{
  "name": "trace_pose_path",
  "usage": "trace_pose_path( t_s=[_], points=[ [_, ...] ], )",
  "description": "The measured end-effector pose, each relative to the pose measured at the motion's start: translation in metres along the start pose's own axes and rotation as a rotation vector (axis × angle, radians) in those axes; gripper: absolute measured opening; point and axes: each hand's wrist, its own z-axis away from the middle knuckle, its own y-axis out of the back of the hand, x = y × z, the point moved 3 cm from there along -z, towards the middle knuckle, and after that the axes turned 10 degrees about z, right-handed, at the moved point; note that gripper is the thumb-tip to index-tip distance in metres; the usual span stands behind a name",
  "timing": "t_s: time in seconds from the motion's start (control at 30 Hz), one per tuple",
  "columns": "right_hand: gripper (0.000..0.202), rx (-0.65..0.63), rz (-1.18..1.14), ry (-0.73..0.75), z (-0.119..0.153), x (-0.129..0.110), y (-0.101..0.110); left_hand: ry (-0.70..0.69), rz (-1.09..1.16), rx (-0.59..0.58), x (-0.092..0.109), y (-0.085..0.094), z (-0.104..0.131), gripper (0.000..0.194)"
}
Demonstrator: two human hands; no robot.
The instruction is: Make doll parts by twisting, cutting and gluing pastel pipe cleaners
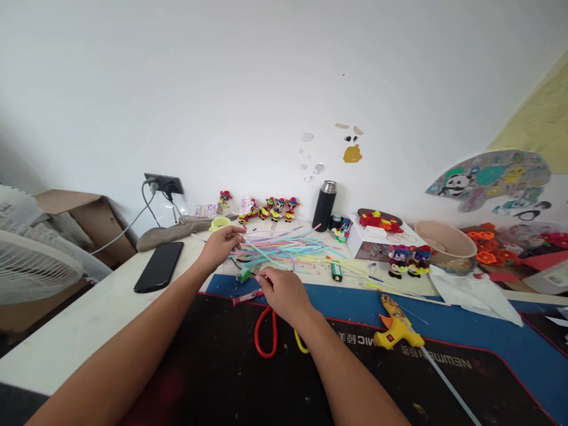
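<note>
My left hand (222, 245) is closed in a pinch over a loose pile of pastel pipe cleaners (306, 244). A pale blue pipe cleaner (261, 251) runs from its fingertips towards my right hand (284, 293). The right fingers are closed too, beside a small green piece (243, 274) with a thin black strand; whether they grip that strand is unclear. Below the right hand lie a red loop (266, 337) and a yellow loop (301, 342), like scissor handles, partly hidden by the wrist. A small pink-labelled tube (247, 297) lies beside them.
A yellow glue gun (399, 331) with a glue stick lies on the dark mat at right. Behind stand a black thermos (324, 207), several small figures (277, 210), a white box (359, 241) and a beige basin (446, 239). A phone (160, 267) lies left.
</note>
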Motion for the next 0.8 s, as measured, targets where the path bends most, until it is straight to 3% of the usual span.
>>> trace_pose_path(
  t_s=[0.23,0.67,0.8],
  points=[
    [0.023,0.021,-0.023,0.007,0.001,0.001,0.000,0.012,0.007,0.044,-0.026,0.002,0.007,0.042],
    [0.023,0.001,-0.018,0.002,0.002,0.002,0.000,0.009,-0.049,0.066,-0.029,-0.001,0.011,0.035],
    [0.024,0.008,-0.024,0.006,0.002,0.001,0.001,0.003,-0.079,0.074,-0.022,-0.001,0.009,0.030]
  ],
)
